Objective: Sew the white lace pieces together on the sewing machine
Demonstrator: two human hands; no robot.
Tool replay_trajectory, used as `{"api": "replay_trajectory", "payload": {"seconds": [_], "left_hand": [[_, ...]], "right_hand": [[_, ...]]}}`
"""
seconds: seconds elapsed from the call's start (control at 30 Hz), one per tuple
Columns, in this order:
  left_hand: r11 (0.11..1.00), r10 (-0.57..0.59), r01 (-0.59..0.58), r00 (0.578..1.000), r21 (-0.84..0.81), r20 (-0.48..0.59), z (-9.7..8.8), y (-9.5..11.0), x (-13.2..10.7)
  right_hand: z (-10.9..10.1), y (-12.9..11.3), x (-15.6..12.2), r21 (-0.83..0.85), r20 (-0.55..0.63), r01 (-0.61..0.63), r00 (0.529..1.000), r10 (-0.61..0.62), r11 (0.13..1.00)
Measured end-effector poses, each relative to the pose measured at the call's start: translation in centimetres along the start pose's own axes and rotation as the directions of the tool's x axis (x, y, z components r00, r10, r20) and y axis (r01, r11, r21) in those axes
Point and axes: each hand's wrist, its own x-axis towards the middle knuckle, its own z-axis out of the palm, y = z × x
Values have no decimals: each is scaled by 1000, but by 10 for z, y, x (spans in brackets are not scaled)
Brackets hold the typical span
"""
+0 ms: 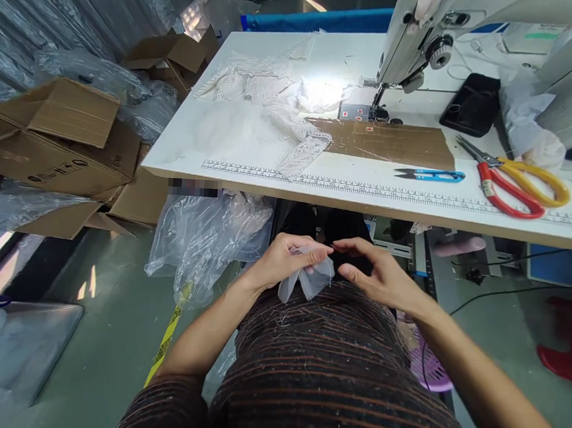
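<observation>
Below the table edge, over my lap, my left hand (283,259) pinches a small piece of thin white fabric (308,281). My right hand (377,271) meets it from the right, fingers curled and pinched at the same piece near its top. The fabric hangs down between both hands onto my dark striped skirt (325,371). On the table above lie white lace pieces (273,103) and a white sewing machine (423,35) with its needle over a brown cardboard sheet (392,143).
Blue thread snips (431,175) and red-and-yellow scissors (515,179) lie on the white table (250,173) by a printed ruler. A black pouch (472,103) sits behind them. Cardboard boxes (53,135) and clear plastic bags (207,235) crowd the floor at left. A pink basket (432,365) stands by my right leg.
</observation>
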Motion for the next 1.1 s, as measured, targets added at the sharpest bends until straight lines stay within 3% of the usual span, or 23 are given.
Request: {"api": "replay_trajectory", "payload": {"seconds": [0.1,0.2,0.3,0.37,0.47,0.57,0.73,0.87,1.0,1.1], "left_hand": [[999,-2,-5,988,-39,-156,5,1,4],[999,21,-27,961,-17,-274,8,-1,3],[998,-7,-14,949,-63,-316,8,-5,3],[996,-20,-8,947,-86,-320,5,-9,3],[1000,25,-29,964,-11,-263,-1,-11,3],[985,84,-68,992,159,-99,-6,-8,4],[969,42,-67,993,236,109,-4,-3,11],[977,-16,-13,991,213,134,-3,-1,13],[988,-49,34,994,152,97,-5,3,11],[991,-83,76,995,112,57,-5,5,9]], "right_hand": [[26,-5,4,271,-14,-14,1000,19,962],[40,-3,11,439,-15,-104,992,123,892],[42,2,14,532,-11,-141,985,173,835],[40,5,14,524,-46,-129,983,179,842],[35,4,13,449,-81,-119,982,173,885],[29,-3,14,289,-66,-110,989,135,951],[18,-13,12,49,17,15,1000,-16,999],[9,-7,6,154,-86,-43,995,57,987],[7,2,2,318,-271,-76,948,168,945],[12,3,1,333,-248,-93,951,183,938]]}}
